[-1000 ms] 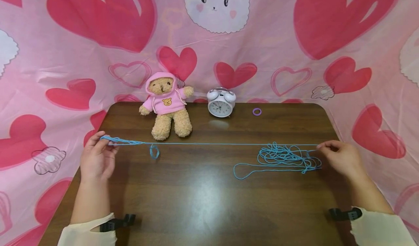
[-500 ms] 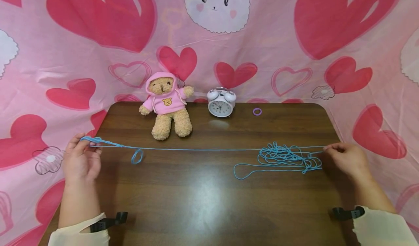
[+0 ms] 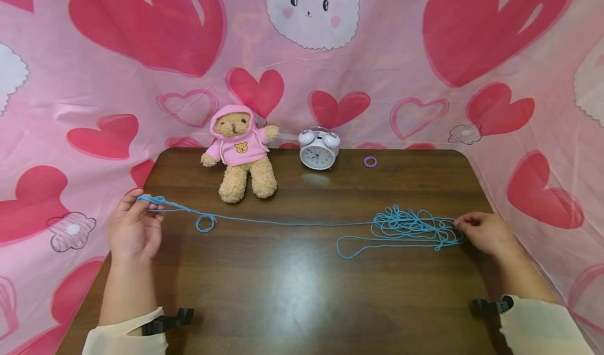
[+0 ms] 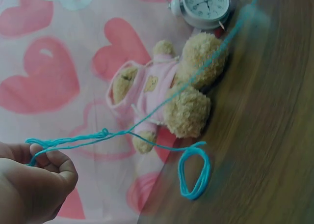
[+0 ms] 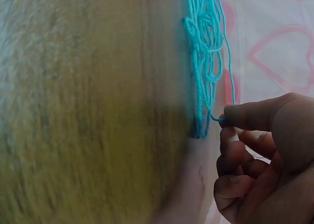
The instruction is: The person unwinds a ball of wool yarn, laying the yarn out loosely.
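A blue yarn (image 3: 283,223) runs between the two hands, sagging a little in the head view. At the left, the left hand (image 3: 137,229) pinches a looped, knotted end of it above the table's left edge. From this knotted part hangs a small coil of the same yarn (image 4: 181,184), clear in the left wrist view. The right hand (image 3: 486,232) pinches a strand between thumb and index finger, beside a loose tangled pile of yarn (image 3: 410,226) on the table. In the right wrist view, the pinched strand bends at the fingertips (image 5: 233,117).
On the brown wooden table (image 3: 302,302) a teddy bear (image 3: 243,150) in a pink hoodie sits at the back left. A white alarm clock (image 3: 318,149) stands beside it, then a purple ring (image 3: 370,162). A pink heart-patterned cloth (image 3: 387,56) hangs behind.
The left hand first moved left, then came back right. The right hand shifted slightly right, then left and nearer. The yarn between them, earlier straight and taut, now sags lower.
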A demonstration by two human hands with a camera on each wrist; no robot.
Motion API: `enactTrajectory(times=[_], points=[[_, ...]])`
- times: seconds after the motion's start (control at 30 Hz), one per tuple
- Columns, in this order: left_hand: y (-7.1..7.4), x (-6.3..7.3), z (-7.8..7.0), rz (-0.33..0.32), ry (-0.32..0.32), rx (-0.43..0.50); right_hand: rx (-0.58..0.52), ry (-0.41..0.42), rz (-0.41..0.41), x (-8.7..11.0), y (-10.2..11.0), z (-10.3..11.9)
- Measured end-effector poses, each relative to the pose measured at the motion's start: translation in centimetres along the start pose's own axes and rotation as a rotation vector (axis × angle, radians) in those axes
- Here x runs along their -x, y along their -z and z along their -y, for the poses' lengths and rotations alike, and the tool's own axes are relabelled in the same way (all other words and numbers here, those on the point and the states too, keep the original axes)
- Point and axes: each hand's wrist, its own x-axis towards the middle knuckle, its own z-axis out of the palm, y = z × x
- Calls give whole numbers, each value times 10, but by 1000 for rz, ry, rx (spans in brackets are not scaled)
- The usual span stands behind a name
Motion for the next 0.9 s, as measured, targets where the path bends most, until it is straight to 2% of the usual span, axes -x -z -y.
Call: enactTrajectory(times=[0.27, 0.43, 0.63, 0.9], points=[[-8, 2, 13, 11, 0, -41, 23, 0, 79, 0, 3, -3], [-12, 3, 17, 11, -1, -45, 11, 8, 72, 2, 11, -3], [-16, 5, 19, 3, 0, -69, 8, 10, 13, 1, 12, 7], [-21, 6, 24, 18, -1, -127, -40, 37, -89, -1, -2, 42]])
